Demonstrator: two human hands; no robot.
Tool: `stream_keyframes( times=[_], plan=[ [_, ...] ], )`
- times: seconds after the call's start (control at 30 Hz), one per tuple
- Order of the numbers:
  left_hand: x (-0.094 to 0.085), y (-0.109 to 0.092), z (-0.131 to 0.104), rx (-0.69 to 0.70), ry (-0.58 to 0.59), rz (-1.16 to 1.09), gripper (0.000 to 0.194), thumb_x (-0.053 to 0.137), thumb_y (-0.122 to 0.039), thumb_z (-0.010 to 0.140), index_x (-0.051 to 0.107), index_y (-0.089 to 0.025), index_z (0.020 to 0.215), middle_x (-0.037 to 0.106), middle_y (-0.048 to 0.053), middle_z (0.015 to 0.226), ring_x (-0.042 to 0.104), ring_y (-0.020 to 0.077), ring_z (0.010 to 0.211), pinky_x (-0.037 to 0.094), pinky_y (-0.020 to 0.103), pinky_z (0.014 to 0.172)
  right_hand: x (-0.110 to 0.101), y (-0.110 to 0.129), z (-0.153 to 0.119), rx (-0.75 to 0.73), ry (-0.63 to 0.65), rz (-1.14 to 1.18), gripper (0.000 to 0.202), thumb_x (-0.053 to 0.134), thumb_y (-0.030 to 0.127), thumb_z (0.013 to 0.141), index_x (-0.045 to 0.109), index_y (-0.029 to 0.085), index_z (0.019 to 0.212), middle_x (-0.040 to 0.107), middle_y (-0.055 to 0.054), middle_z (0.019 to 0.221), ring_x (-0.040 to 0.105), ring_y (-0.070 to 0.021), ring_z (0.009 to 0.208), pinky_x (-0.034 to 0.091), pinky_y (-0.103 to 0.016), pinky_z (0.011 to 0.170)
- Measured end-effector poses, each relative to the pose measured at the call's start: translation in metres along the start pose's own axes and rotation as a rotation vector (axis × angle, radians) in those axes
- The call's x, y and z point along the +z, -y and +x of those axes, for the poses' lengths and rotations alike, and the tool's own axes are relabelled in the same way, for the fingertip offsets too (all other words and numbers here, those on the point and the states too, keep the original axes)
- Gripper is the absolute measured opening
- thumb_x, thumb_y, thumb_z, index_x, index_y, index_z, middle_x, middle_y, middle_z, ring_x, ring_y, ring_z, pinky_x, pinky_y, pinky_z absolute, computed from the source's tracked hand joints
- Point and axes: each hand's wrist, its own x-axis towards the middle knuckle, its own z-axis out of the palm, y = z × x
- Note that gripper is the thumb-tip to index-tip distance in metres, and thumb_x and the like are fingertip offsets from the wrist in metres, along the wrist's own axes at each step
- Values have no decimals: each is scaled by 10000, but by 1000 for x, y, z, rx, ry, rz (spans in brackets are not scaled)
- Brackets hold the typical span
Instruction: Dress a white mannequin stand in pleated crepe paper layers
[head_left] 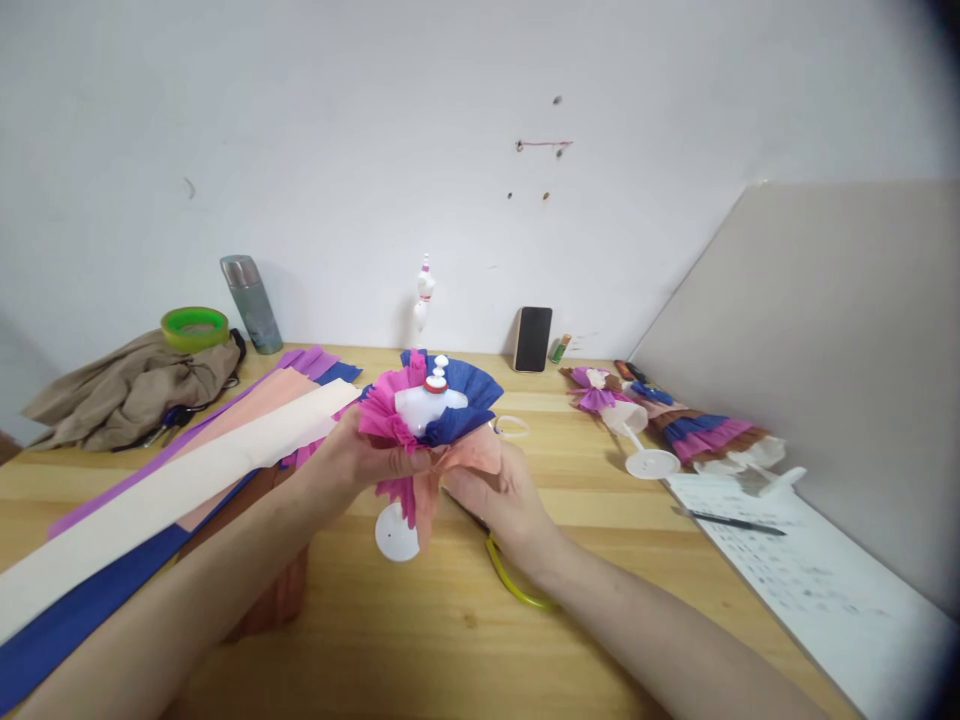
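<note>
Two hands are gripping one doll form above the desk: left hand and right hand closing on its crepe skirt. Probably light, crushable; best held by the rigid plastic stem.

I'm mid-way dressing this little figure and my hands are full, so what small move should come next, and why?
Probably press the peach crepe ruffle snug under the blue layer with your right hand. It hangs loose below the pink and blue ruffles, while your left hand already steadies the white figure.
</note>
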Motion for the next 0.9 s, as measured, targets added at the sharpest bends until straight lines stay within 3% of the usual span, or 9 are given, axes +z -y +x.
stream_keyframes(
  times=[0.2, 0.43, 0.57, 0.73, 0.9],
  plan=[
    [1, 2, 4, 54, 79, -108, 377, 856, -399, 708, 723, -137, 945, 673, 32, 745, 568, 129, 614, 430, 226, 535, -3, 1, 2, -10, -15, 76, 262, 682, 487, 860, 654, 227, 841, 726, -35, 864, 685, -228, 856, 540, -370, 836],
    [2, -1, 3, 70, 171, -73, 326, 804, -426, 772, 702, -118, 795, 689, 58, 685, 613, 161, 594, 476, 274, 570, -2, 8, -1, -84, 15, -236, 122, 626, 366, 896, 612, 245, 901, 726, -24, 827, 695, -221, 827, 562, -352, 760],
    [3, -3, 2, 49, 129, -33, 370, 826, -468, 732, 695, -123, 754, 684, 58, 668, 612, 175, 614, 482, 284, 577, -2, 7, 2, -86, -2, -243, 110, 639, 315, 865, 592, 236, 925, 716, -31, 896, 683, -212, 849, 555, -346, 773],
    [-2, 2, 1, 40, 114, -16, 346, 844, -435, 711, 694, -124, 733, 677, 49, 668, 604, 169, 612, 481, 284, 590, -5, 9, 5, -33, -10, -243, 263, 669, 284, 806, 580, 225, 1047, 706, -42, 994, 677, -236, 947, 540, -386, 869],
    [0, 1, 0, 47, 75, -17, 289, 807, -396, 769, 699, -142, 852, 690, 46, 685, 633, 188, 636, 493, 295, 596, -7, 16, 6, -93, -38, -467, 270, 674, 236, 783, 601, 226, 1044, 702, -52, 1032, 657, -254, 1004, 525, -412, 896]
  ],
)
